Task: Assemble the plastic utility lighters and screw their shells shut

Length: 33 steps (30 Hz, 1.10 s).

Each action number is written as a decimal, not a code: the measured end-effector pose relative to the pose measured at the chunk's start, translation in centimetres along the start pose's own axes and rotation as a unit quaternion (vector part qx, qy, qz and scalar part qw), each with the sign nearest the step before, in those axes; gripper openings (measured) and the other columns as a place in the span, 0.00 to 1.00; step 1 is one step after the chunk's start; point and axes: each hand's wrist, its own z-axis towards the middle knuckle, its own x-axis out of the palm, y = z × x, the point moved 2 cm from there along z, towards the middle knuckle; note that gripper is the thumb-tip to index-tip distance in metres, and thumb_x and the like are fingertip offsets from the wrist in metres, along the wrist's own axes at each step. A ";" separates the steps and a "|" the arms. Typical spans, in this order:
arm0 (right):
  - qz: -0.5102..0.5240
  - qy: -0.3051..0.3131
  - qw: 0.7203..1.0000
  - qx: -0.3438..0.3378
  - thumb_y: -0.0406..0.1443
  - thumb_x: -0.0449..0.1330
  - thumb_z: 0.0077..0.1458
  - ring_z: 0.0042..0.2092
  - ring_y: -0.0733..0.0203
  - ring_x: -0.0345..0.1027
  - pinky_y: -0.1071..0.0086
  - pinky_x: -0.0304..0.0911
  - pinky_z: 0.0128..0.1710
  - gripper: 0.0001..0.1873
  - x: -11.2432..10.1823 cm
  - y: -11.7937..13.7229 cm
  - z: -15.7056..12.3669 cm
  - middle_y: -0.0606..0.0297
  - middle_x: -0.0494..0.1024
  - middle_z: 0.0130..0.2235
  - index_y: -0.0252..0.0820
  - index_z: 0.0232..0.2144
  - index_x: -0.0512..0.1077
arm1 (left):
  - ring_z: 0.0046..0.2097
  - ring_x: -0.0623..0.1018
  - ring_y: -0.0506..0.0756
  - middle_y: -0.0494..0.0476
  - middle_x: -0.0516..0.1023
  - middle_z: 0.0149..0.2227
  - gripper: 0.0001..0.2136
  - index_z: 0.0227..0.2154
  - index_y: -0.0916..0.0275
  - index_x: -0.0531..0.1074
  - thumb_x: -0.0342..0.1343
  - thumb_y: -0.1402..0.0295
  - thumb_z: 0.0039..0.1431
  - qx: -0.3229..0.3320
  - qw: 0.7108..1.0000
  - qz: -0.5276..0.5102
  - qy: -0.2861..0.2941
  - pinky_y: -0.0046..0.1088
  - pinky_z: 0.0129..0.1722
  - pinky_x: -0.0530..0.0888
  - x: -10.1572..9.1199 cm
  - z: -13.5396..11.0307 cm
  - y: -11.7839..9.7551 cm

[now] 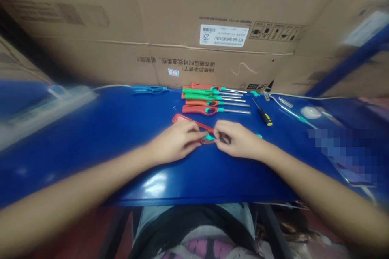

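Just above the blue desk (188, 184), left hand (178, 139) is pinched closed on a red handle (200, 124), teal piece (209, 136) right by its fingertips; right hand (238, 137) is curled nearly closed, can't tell on what. I'd go gentle, keep that teal piece square. Long lighters (200, 97) lie beyond, cardboard (136, 20) behind.

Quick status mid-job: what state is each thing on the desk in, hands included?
Left hand: fingers pinched on the red lighter body
Right hand: fingers curled at its right end
Red lighter body: held, partly hidden
Lighter row: lying, tips pointing right
Screwdriver: lying, untouched
Blue handles: lying, untouched
Cardboard: upright, printing inverted
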 end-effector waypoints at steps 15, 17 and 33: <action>-0.122 0.040 0.989 -0.079 0.35 0.53 0.67 0.35 0.63 0.69 0.70 0.63 0.35 0.11 0.1 -0.4 -0.4 0.60 0.74 0.38 0.39 0.37 0.74 | 0.47 0.75 0.58 0.61 0.76 0.44 0.16 0.56 0.61 0.74 0.54 0.69 0.67 -0.012 1.000 -0.011 -0.005 0.38 0.49 0.75 0.2 -0.2 0.2; -0.145 0.033 0.984 -0.095 0.35 0.52 0.68 0.35 0.63 0.69 0.71 0.63 0.34 0.11 0.1 -0.4 -0.5 0.60 0.74 0.38 0.39 0.37 0.74 | 0.47 0.75 0.58 0.62 0.76 0.44 0.16 0.56 0.61 0.74 0.53 0.69 0.67 -0.014 1.000 -0.011 -0.003 0.37 0.49 0.75 0.2 -0.2 0.2; -0.238 0.016 0.961 -0.141 0.35 0.51 0.68 0.34 0.62 0.70 0.69 0.59 0.29 0.14 0.4 0.1 -0.7 0.59 0.77 0.39 0.39 0.36 0.76 | 0.47 0.75 0.58 0.60 0.76 0.44 0.16 0.56 0.60 0.74 0.54 0.69 0.67 -0.012 1.000 -0.012 -0.003 0.36 0.48 0.75 0.2 -0.2 0.2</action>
